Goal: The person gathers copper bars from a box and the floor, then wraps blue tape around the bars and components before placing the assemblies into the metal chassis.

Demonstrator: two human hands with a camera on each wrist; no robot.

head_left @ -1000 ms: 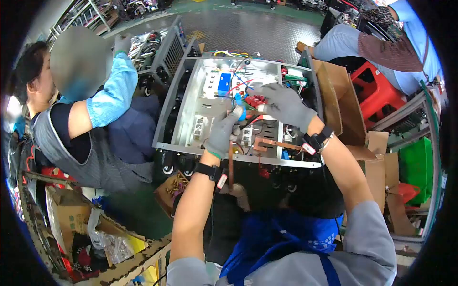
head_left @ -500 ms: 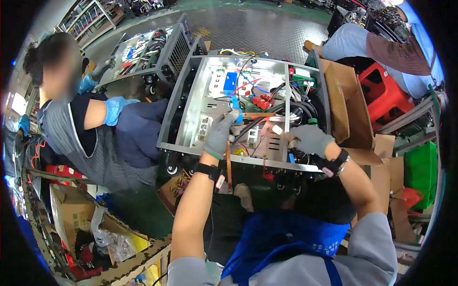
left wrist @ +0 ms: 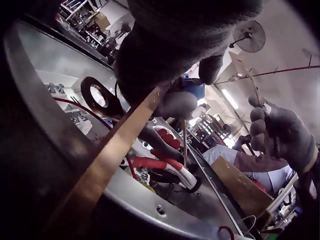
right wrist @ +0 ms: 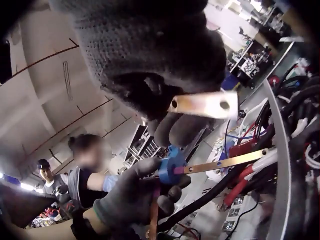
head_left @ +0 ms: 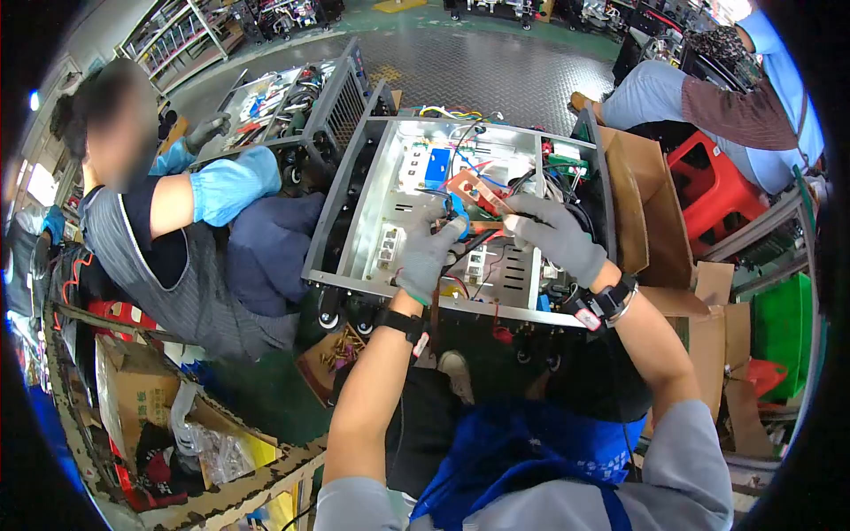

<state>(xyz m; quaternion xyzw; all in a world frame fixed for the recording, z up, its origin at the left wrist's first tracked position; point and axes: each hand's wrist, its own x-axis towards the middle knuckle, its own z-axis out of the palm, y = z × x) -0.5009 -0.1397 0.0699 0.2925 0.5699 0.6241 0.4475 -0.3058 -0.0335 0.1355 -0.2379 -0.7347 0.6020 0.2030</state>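
Both hands wear grey gloves and work over an open metal chassis (head_left: 376, 164). My left hand (head_left: 427, 252) grips a blue ring (right wrist: 172, 167) together with a copper bar (right wrist: 225, 162) that sticks out of it. A second stretch of copper runs down below the left fingers in the right wrist view. Between thumb and fingers, my right hand (head_left: 558, 239) pinches a flat copper plate (right wrist: 205, 105) with holes at its ends. That plate is raised over the chassis, just right of the blue ring in the head view. Red-sleeved cables (right wrist: 242, 182) lie behind the bar.
Inside the chassis are a blue block (head_left: 437, 168), white terminal blocks (head_left: 387, 248) and black cables. A cardboard box (head_left: 642, 203) and a red stool (head_left: 713, 186) stand to the right. At left, another person (head_left: 177, 239) sits beside a second chassis (head_left: 274, 111).
The right hand left the blue ring, moved to the chassis's front right, and came back with the copper plate, which lay there before. The left hand keeps hold of the ring.
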